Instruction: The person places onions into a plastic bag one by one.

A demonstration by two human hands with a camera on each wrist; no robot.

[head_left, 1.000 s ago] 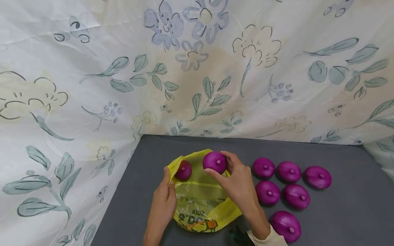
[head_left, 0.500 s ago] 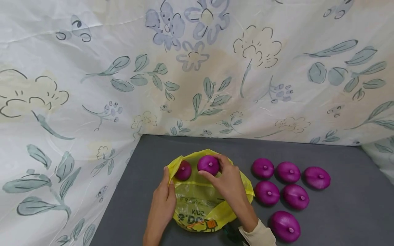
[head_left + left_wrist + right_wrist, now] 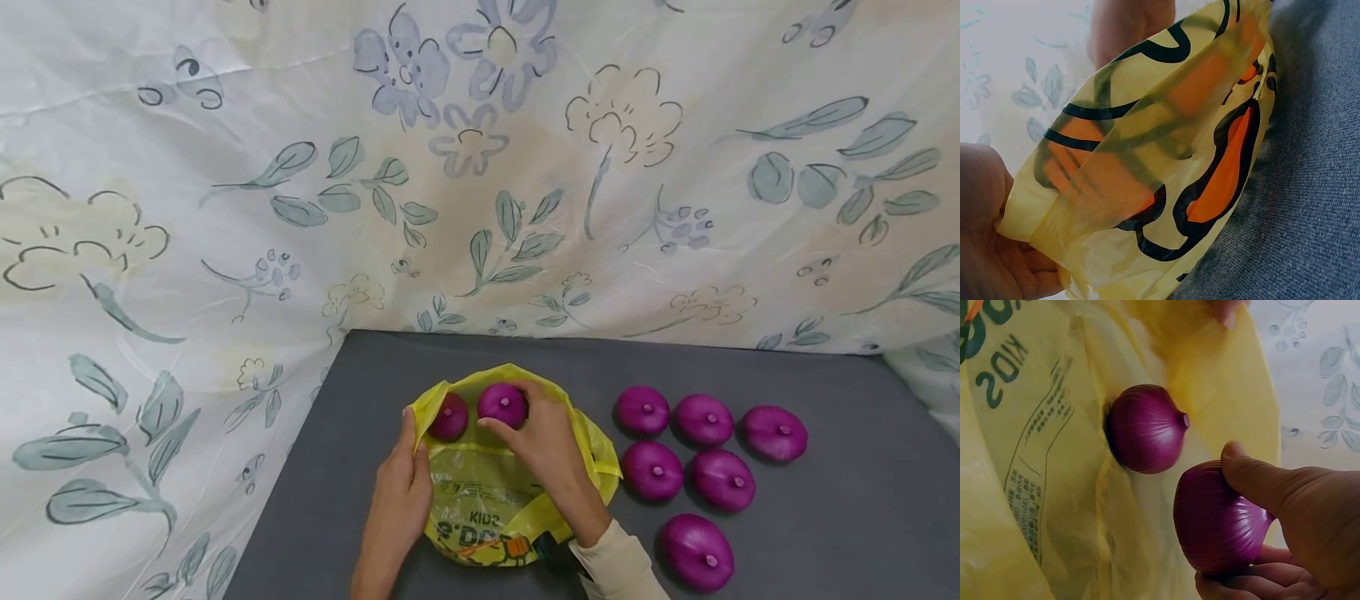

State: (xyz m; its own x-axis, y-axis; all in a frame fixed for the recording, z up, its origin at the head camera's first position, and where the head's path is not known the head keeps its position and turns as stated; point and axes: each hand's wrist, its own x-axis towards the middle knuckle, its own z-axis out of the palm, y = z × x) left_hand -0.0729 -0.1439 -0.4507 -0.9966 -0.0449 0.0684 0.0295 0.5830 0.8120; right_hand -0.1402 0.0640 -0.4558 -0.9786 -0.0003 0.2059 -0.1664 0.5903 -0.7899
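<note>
A yellow plastic bag [image 3: 480, 475] with printed letters lies on the dark table, its mouth spread wide. At its left rim, my left hand [image 3: 397, 492] pinches the plastic; the left wrist view shows that hand [image 3: 997, 237] at the bag's edge. Inside the mouth, my right hand [image 3: 555, 442] holds a purple onion [image 3: 502, 406] between thumb and fingers. Another onion [image 3: 450, 417] sits in the bag, to the left of the held one. The right wrist view shows the held onion [image 3: 1219, 519] apart from the one in the bag [image 3: 1147, 429].
Several more purple onions [image 3: 703, 419] lie on the grey table [image 3: 847, 500] to the right of the bag, the nearest one [image 3: 697, 552] close to my right sleeve [image 3: 622, 562]. A flowered cloth [image 3: 480, 208] hangs behind and at the left.
My right hand has carried its onion left and slightly down, into the bag's mouth. The left hand keeps its grip on the rim. The loose onions have stayed put.
</note>
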